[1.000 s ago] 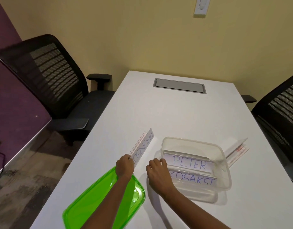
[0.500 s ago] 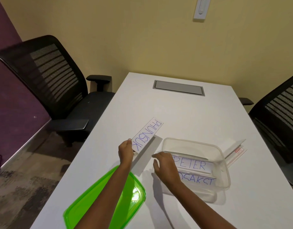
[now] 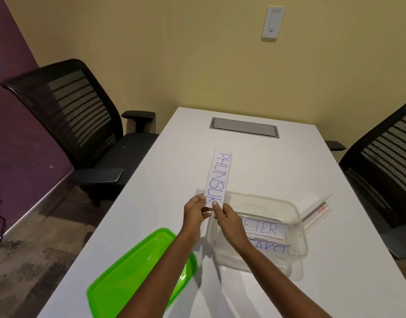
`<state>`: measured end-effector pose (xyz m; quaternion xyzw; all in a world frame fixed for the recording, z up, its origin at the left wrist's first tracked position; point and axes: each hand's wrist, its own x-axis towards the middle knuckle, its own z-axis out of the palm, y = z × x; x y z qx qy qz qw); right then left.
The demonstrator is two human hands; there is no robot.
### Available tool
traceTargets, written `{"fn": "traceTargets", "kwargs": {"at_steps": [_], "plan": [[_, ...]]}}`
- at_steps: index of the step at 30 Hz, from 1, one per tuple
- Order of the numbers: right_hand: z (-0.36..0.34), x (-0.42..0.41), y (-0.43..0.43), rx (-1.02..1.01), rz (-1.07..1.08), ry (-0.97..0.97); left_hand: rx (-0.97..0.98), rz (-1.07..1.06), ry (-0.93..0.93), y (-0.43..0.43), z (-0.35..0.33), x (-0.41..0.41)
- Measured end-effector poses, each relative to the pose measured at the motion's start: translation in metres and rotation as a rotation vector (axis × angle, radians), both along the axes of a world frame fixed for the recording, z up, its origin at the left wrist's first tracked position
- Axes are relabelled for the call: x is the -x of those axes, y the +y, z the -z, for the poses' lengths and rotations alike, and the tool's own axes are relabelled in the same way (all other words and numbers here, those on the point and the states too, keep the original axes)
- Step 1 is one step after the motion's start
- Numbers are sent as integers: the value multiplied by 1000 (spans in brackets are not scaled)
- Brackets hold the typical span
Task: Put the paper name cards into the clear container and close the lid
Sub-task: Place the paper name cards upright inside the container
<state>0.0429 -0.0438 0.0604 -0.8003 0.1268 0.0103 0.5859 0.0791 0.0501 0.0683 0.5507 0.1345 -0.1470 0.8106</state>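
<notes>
We're pinching the long white paper name card [image 3: 218, 177] at its near end, both hands clamped on it.
Left hand [image 3: 194, 212] and right hand [image 3: 228, 220] are holding it above the white table [image 3: 254, 161], just beside the clear plastic container [image 3: 298, 228] already holding two cards; the green lid [image 3: 131, 269] is lying near-left.

White table [image 3: 254, 161] bears clear container [image 3: 298, 216], green lid [image 3: 128, 271]
</notes>
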Motion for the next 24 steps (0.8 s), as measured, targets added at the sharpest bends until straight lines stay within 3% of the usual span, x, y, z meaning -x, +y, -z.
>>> {"fn": "traceTargets", "kwargs": {"at_steps": [6, 12, 16, 20, 24], "plan": [[-5, 5, -27, -429, 96, 97, 22, 200, 2, -17, -5, 23], [-11, 14, -65, -553, 102, 132, -65, 313, -61, -30, -4, 27], [-14, 18, -101, -502, 79, 129, -13, 194, -23, -33, -9, 20], [-17, 26, -140, -451, -38, 160, 131, -64, 41, -25, -10, 4], [-19, 30, -163, -419, -47, 153, 87, -143, 45, -16, -7, -6]]}}
